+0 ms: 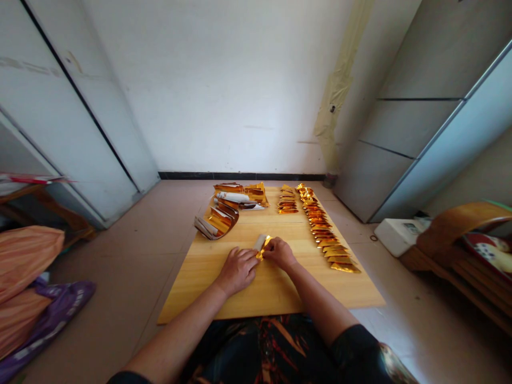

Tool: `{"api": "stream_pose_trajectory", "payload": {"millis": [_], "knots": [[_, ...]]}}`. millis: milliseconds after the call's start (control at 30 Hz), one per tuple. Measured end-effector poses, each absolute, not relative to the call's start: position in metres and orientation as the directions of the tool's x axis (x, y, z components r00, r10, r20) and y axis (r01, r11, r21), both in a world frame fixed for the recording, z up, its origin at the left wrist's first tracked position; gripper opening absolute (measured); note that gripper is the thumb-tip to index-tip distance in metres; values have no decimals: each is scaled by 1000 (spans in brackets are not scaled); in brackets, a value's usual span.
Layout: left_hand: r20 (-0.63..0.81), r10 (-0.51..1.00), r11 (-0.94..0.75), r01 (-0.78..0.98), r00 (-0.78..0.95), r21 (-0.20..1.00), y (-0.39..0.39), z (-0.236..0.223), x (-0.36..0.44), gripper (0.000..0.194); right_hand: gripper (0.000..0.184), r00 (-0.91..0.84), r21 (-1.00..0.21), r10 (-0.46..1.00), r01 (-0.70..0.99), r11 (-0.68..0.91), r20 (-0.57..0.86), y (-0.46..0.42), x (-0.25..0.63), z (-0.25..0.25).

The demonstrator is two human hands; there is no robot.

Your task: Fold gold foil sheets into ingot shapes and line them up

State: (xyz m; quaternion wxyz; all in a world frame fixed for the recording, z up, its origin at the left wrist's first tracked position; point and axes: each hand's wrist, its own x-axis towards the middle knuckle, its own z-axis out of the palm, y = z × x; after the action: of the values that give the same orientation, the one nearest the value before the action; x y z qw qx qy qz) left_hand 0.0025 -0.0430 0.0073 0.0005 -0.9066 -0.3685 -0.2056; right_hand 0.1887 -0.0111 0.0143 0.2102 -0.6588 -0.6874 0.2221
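In the head view, a small sheet of gold foil paper (267,242) with a pale side showing lies on the wooden board between my hands. My right hand (282,252) is closed, its fingers pinching the sheet's right side. My left hand (239,271) lies palm down, fingers stretched toward the sheet and fingertips touching its lower left edge. Right of my hands runs a long row of overlapping folded gold foil pieces (323,234). A shorter row of folded gold pieces (287,200) lies near the far edge.
Loose gold and brown foil sheets (224,213) lie at the board's far left, with a white roll-like bundle (232,197) among them. The wooden board (200,293) is in front of my lap. A white box (394,237) stands on the floor at right; orange and purple bags (30,288) are at left.
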Motion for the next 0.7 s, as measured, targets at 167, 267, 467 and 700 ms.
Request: {"api": "stream_pose_trajectory", "payload": {"millis": [167,267,467,700], "knots": [[356,752,-637,750,555,176,-44,10,17,14,9,21,-466,1000,884,-22,-7,-12,178,17],[376,801,-558,809,465,187,-45,9,28,12,8,0,-425,1000,905,1,3,-12,179,16],[406,825,-497,846,393,192,-45,6,35,9,18,-225,-323,969,914,248,107,-15,192,16],[390,800,-557,806,457,200,-30,3,19,21,23,-363,-131,922,916,380,137,-35,194,23]]}}
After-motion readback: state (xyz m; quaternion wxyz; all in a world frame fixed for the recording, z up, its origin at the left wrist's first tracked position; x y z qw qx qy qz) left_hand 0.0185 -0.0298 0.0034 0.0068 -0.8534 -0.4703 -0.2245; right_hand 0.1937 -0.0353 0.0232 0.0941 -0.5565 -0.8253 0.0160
